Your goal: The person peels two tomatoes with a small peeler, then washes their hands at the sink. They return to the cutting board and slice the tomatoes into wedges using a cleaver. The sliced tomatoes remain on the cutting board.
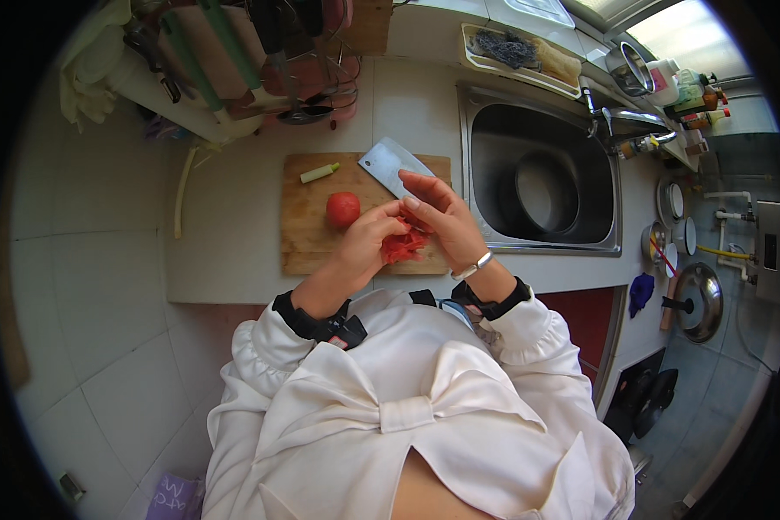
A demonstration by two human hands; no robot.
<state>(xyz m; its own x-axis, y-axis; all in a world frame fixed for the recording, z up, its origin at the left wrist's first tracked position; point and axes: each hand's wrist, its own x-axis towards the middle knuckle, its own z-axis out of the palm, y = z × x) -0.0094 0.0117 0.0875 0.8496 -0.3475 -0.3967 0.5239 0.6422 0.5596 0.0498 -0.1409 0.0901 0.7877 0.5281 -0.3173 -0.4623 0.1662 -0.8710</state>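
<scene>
Red tomato peelings [404,246] are bunched between my hands, above the right part of a wooden cutting board [312,253]. My left hand [370,237] is closed on the bunch, its fingers near those of my right hand. The fingers of my right hand [445,214] are partly spread beside the red pieces; whether they grip any cannot be told. A red tomato [343,210] rests on the board just left of my left hand. Behind it lies a short piece of green onion stalk [319,173]. A cleaver's steel blade [393,162] lies across the board's back right, partly hidden by my right hand.
A steel sink [617,221] holding a round basin [547,194] adjoins the board on the right, with a faucet [637,120] behind. A rack with green-handled knives [198,65] and ladles [305,116] stands at the back left. A tray [471,55] holds scrubbers behind the sink.
</scene>
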